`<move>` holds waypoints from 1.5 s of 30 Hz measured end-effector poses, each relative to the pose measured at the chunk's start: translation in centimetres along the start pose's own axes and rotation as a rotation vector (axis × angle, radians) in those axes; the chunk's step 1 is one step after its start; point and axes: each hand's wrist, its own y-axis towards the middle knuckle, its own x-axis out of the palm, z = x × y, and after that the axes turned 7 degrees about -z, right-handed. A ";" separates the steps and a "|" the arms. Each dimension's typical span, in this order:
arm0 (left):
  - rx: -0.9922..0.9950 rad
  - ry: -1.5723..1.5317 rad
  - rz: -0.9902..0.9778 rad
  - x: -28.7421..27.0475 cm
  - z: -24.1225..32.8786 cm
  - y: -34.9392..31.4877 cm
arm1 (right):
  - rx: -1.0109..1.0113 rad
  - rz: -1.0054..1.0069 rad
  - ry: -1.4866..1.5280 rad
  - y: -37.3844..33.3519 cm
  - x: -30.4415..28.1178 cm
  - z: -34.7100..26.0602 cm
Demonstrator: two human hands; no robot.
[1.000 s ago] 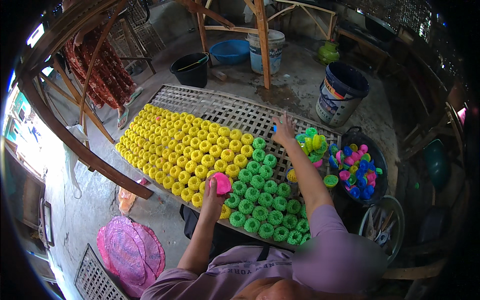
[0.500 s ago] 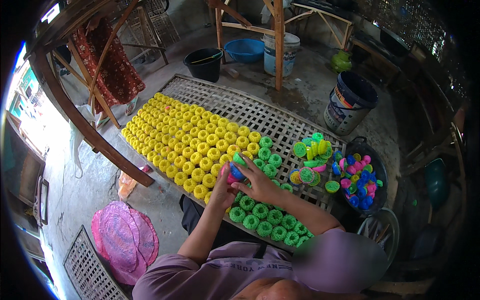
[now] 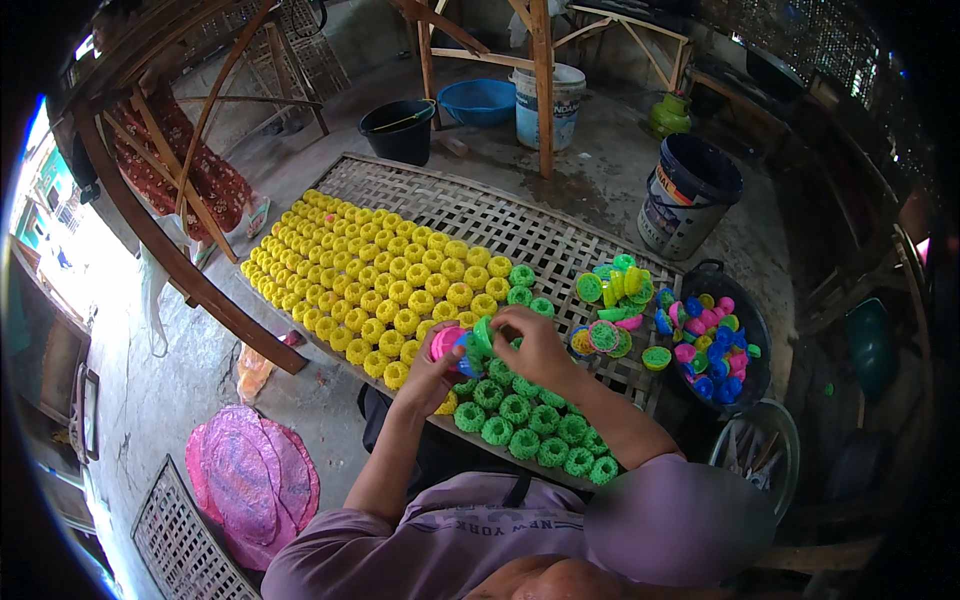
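Note:
Rows of yellow ring-shaped strand cakes (image 3: 390,275) cover the left of a woven bamboo rack (image 3: 440,195), and green ones (image 3: 515,408) lie nearest me. Above where the two colours meet, my left hand (image 3: 428,385) is closed round small plastic cups, a pink cup (image 3: 447,343) and a blue one (image 3: 466,364). My right hand (image 3: 535,350) has its fingers bent against a green cup or cake (image 3: 483,335) beside them; which it is, I cannot tell. To the right lies a pile of cups with green filling (image 3: 630,285).
A dark tub (image 3: 752,305) of coloured cups (image 3: 712,360) stands right of the rack, with a clear basin (image 3: 785,440) nearer me. Buckets (image 3: 690,205) and a blue basin (image 3: 480,103) stand beyond. A wooden post (image 3: 205,295) rises at left. A person in a red patterned garment (image 3: 190,165) is behind it.
My right hand has drawn back a little to the right, its fingers now bent. The pink cup in my left hand shows more fully. The whole view has shifted slightly.

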 end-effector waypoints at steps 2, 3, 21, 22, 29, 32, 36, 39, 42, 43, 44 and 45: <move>-0.037 -0.235 0.054 -0.1 -0.4 -0.4 | 0.346 0.000 0.328 0.5 -0.5 1.3; -0.054 -0.367 0.074 -0.2 -0.7 -0.5 | 0.306 0.050 0.593 0.4 -0.7 1.9; -0.039 -0.337 0.056 -2.9 -1.0 0.1 | 0.716 0.217 -0.152 7.2 -6.8 21.5; -0.030 -0.327 0.054 -2.9 -1.0 0.1 | 0.668 0.271 -0.279 7.4 -6.0 22.0; -0.042 -0.321 0.045 -3.3 -0.6 0.5 | 0.799 -0.078 -0.305 8.0 -5.2 21.4; -0.074 -0.294 0.045 -3.2 -0.7 0.6 | 0.510 0.071 -0.926 6.5 -3.6 16.8; -0.120 -0.207 0.055 -2.2 -1.8 1.1 | -0.061 -0.111 -0.007 2.6 0.0 8.4; -0.173 -0.216 0.021 -1.3 -2.7 2.0 | 0.091 -0.222 0.311 -0.4 0.3 4.8; -0.162 -0.154 0.049 0.5 -4.4 2.9 | 0.083 -0.062 -0.094 -3.1 -1.2 4.1; -0.149 -0.138 0.068 1.1 -5.0 3.2 | 0.146 -0.021 -0.138 -4.0 -1.9 4.3; -0.137 -0.194 0.046 1.8 -5.5 3.7 | 0.202 0.014 -0.185 -4.9 -2.8 4.6; -0.148 -0.253 0.034 2.2 -5.8 3.8 | 0.296 0.032 -0.213 -5.9 -3.7 4.9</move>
